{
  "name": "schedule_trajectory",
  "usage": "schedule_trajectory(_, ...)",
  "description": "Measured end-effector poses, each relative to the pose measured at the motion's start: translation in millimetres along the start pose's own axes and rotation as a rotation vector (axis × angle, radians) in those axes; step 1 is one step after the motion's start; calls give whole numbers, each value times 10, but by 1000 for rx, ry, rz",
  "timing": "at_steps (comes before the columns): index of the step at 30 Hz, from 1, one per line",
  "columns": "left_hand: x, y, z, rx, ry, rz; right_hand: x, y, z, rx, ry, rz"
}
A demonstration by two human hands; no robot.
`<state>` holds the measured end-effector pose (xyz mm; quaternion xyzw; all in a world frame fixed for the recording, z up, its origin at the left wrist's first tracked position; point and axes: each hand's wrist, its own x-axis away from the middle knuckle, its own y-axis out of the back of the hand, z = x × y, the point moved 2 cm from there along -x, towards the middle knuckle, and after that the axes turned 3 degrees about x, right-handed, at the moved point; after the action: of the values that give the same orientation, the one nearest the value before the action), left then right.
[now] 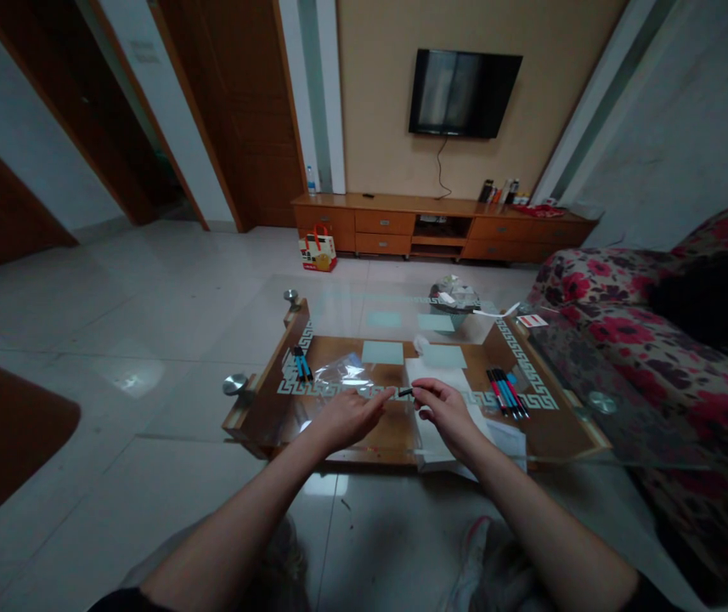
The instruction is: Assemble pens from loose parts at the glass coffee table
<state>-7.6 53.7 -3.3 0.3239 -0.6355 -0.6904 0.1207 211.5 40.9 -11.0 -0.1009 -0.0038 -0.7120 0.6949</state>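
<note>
Pinched between thumb and fingertips of the right hand (pixel 446 408): a small dark pen-like stick (pixel 405 392), held level above the near middle of the glass-topped wooden surface (pixel 555 429). Closed grip there, fingers curled around one end of the stick. Met at the stick's other end by the left hand (pixel 347 416), fingertips extended toward it, touching or nearly so; could not tell whether that grip had actually closed on it. Lay just under the right hand: a white sheet of paper (pixel 431 438), reaching to the near edge. Sat just beyond the left hand: a crumpled clear plastic bag (pixel 341 372). Rested near the left edge: a small bunch of blue and black pens (pixel 301 364). Spread toward the right edge, well apart from that bunch: a row of red, blue and black pens (pixel 507 393). Seen through the glass, farther back: pale green square pads (pixel 382 351). Placed at the far right corner: a crumpled grey bundle (pixel 454 293) and a small red-and-white card (pixel 532 320). Stood beside the right edge: a red floral sofa (pixel 657 340).
</note>
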Motion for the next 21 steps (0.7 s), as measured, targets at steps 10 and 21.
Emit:
schedule_trajectory(10,-8,17,3,9,-33,10,-5,41,55,17,-1,-8)
schedule_trajectory(21,14,36,-11,-13,-49,-16,-244,390,232,620,419,-170)
